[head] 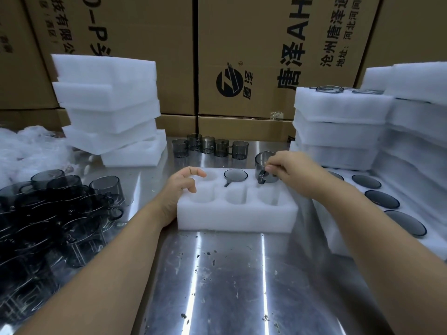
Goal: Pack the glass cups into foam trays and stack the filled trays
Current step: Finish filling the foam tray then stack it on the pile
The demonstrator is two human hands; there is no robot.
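A white foam tray (237, 217) with six round pockets lies in the middle of the steel table. One smoky glass cup (235, 175) sits sunk in the back middle pocket. My right hand (287, 169) grips a second glass cup (263, 165) by its rim, over the back right pocket, with its handle pointing toward me. My left hand (182, 187) rests on the tray's left end, fingers loosely curled over the back left pocket, holding nothing. The other pockets are empty.
Several loose cups (209, 146) stand behind the tray, and a big heap of cups (55, 206) lies at the left. Empty foam trays (108, 110) are stacked at the back left, filled trays (338, 126) at the right. Cardboard boxes (254, 56) wall the back.
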